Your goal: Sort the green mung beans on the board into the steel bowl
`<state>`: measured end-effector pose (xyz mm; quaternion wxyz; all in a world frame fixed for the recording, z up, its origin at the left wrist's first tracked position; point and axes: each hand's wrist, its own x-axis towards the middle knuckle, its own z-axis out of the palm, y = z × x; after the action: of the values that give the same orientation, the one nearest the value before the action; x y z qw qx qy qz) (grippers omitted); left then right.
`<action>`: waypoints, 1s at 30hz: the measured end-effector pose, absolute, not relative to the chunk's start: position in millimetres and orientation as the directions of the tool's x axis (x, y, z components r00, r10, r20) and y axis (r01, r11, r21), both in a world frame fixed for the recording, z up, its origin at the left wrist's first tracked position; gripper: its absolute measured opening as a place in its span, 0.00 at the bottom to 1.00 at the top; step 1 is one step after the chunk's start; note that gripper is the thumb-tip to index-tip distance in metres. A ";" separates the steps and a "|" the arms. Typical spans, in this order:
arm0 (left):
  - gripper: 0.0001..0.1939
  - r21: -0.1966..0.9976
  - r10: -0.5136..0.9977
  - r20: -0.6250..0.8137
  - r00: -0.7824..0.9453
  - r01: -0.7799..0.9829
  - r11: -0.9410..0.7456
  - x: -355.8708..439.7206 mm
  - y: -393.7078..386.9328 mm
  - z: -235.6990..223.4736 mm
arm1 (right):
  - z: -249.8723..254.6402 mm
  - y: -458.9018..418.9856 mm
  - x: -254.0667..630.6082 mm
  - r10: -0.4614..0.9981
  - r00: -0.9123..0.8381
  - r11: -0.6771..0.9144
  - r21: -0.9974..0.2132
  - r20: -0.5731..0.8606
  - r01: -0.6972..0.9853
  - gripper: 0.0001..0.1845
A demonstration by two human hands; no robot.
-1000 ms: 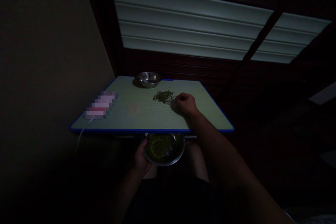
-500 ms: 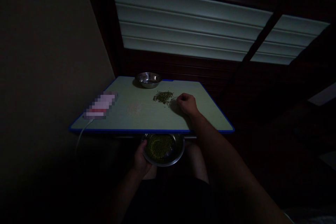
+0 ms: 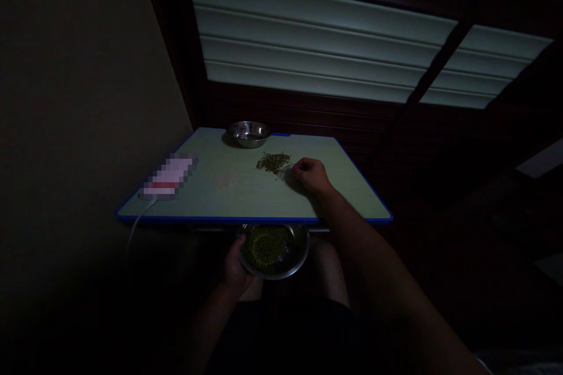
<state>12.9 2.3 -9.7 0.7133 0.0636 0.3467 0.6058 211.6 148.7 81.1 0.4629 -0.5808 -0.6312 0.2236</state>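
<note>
My left hand (image 3: 237, 266) grips the rim of a metal bowl (image 3: 301, 261) below the table's front edge, thumb over the side. Small green beans (image 3: 266, 246), which look like mung beans, lie inside it. Over the table, my right hand (image 3: 311, 174) is closed, fingertips together, around a thin see-through piece (image 3: 284, 172) whose kind is unclear in the dim light. This piece reaches the right edge of a loose, spread pile of green beans (image 3: 273, 162). Left of that pile lies a faint patch of pale grains (image 3: 225, 181).
The light table (image 3: 264, 202) has a blue edge. A second metal bowl (image 3: 248, 136) stands at its back. A phone-like, blurred-out object (image 3: 169, 176) with a white cable (image 3: 134, 225) lies at the left. A wall (image 3: 88, 70) and slatted panels (image 3: 316, 41) border the table.
My right hand has shifted slightly left, bringing the see-through piece closer to the bean pile. My left hand and its bowl look unmoved.
</note>
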 end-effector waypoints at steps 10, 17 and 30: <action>0.11 0.522 0.911 -0.412 0.032 -0.811 0.265 12.5 2.8 -10.3 | 81.8 148.1 213.3 0.911 0.187 0.150 -0.717 0.369 0.681 0.07; 0.12 0.519 0.905 -0.425 0.031 -0.811 0.272 13.0 2.5 -8.3 | 81.1 148.9 212.9 0.897 0.171 0.215 -0.740 0.408 0.637 0.07; 0.11 0.512 0.908 -0.418 0.026 -0.819 0.259 11.8 3.4 -14.5 | 77.8 151.2 212.6 0.901 0.125 0.280 -0.779 0.415 0.561 0.07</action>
<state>11.8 3.4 -14.5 0.7134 0.0639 0.3472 0.6054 212.6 151.2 77.8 0.4834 -0.5736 -0.6375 0.1758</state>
